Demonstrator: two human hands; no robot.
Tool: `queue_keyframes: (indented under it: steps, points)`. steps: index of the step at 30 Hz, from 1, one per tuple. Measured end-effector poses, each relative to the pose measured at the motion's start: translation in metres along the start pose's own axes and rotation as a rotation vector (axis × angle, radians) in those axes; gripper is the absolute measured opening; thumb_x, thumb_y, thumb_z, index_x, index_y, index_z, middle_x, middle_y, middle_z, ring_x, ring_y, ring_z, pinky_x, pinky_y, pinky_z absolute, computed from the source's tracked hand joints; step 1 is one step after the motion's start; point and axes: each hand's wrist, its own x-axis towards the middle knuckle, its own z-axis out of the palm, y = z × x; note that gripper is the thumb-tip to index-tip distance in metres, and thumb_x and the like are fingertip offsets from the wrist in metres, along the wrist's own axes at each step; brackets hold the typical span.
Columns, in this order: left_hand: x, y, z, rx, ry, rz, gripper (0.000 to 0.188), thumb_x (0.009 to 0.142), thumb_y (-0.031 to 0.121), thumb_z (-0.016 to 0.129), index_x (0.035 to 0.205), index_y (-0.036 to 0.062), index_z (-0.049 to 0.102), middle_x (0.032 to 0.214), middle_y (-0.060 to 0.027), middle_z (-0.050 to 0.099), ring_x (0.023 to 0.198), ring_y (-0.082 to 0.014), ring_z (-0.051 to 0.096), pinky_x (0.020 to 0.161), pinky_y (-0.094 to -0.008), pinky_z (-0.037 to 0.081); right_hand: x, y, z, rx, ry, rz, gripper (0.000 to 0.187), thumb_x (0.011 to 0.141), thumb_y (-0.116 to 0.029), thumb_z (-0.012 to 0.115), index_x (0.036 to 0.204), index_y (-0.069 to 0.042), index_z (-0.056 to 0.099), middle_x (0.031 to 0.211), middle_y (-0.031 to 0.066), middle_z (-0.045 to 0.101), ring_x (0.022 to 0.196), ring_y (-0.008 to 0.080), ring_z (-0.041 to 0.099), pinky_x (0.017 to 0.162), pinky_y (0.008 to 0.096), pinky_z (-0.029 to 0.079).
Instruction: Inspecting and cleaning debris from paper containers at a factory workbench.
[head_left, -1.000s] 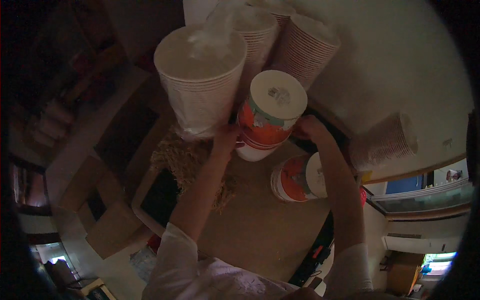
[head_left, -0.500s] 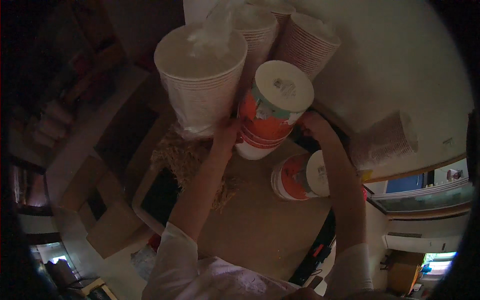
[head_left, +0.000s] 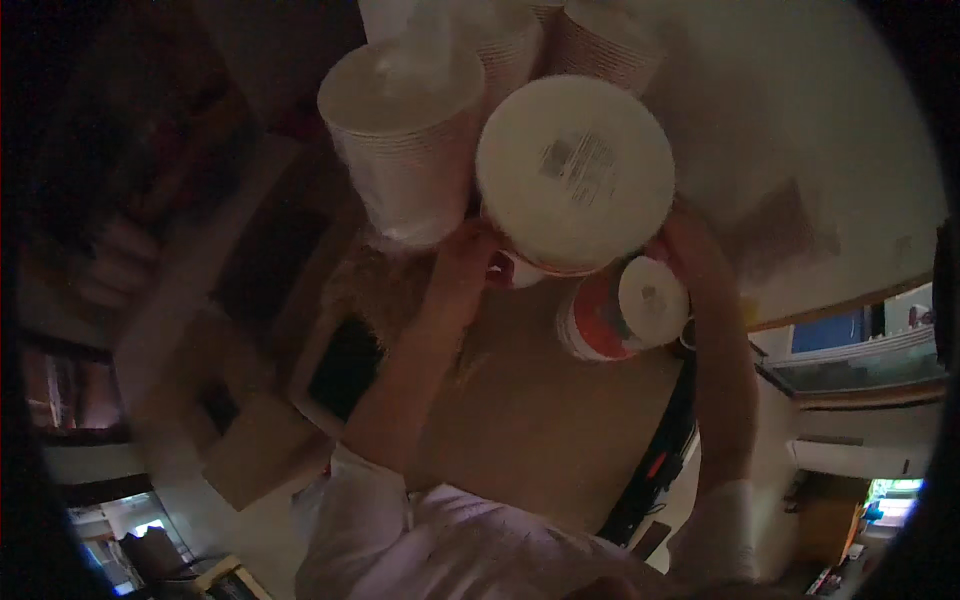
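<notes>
A large white bucket (head_left: 575, 170) with an orange and teal band fills the upper middle of the view, its round white end with a small label facing me. My left hand (head_left: 462, 265) grips its lower left side. My right hand (head_left: 690, 245) holds its right side. The bucket is raised close to the camera and hides what lies behind it. A second, similar bucket (head_left: 620, 310) lies on its side just below, between my forearms.
Tall stacks of white paper cups (head_left: 405, 150) wrapped in plastic stand at the upper left and behind the bucket. A brown cardboard surface (head_left: 530, 420) lies below. A cardboard box (head_left: 260, 450) sits lower left. A pale wall (head_left: 800, 130) rises on the right.
Both hands have lifted the bucket up toward the camera, so its white end now looks much bigger. The second bucket has stayed where it was.
</notes>
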Motion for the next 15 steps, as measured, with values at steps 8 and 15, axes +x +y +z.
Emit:
queue_keyframes:
  steps: [8, 15]
  points:
    - [-0.067, -0.154, -0.109, 0.569, 0.138, 0.311, 0.031, 0.079, 0.022, 0.056, 0.104, 0.0054, 0.051, 0.086, -0.0058, 0.058, 0.067, -0.0156, 0.056, 0.053, -0.0294, 0.048, -0.166, 0.019, 0.057, 0.773, -0.062, 0.372, 0.022, 0.083, -0.023, 0.05, 0.093, -0.004, 0.059, 0.078, 0.0013, 0.057, 0.067, 0.0104, 0.052, 0.056, 0.0237, 0.041]
    - [-0.084, -0.229, -0.227, 0.384, 0.178, -0.292, 0.037, 0.078, 0.027, 0.059, 0.108, 0.0071, 0.05, 0.09, -0.0044, 0.058, 0.073, -0.0157, 0.058, 0.056, -0.0287, 0.049, -0.27, 0.076, 0.145, -0.028, 0.047, 0.022, 0.014, 0.072, -0.002, 0.058, 0.086, -0.005, 0.058, 0.092, 0.0089, 0.056, 0.084, 0.026, 0.056, 0.072, 0.0337, 0.046]
